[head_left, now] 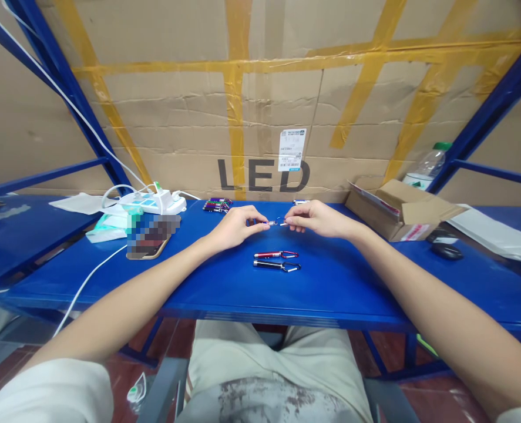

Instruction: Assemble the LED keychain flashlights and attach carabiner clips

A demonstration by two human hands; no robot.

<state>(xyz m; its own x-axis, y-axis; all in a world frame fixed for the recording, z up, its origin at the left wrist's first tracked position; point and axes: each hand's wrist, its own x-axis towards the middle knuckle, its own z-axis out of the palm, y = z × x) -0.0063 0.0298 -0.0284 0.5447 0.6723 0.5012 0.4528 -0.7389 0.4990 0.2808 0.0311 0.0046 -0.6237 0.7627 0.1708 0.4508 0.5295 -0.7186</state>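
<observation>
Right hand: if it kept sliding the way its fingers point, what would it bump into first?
Probably the left hand. The right hand points left along the blue table, pinching a small keychain flashlight that the left hand's fingertips also grip, so they would meet almost immediately.

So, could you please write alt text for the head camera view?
Both hands, left hand and right hand, hold a small keychain flashlight over a blue table. Two finished flashlights lie nearer; a cardboard box sits right.

Big dark letters spell "LED" on the cardboard wall [260, 88] just beyond the fingers [260, 225]. A white sticker [292, 150] sits right above the "D", its small print too fine to read.
</observation>
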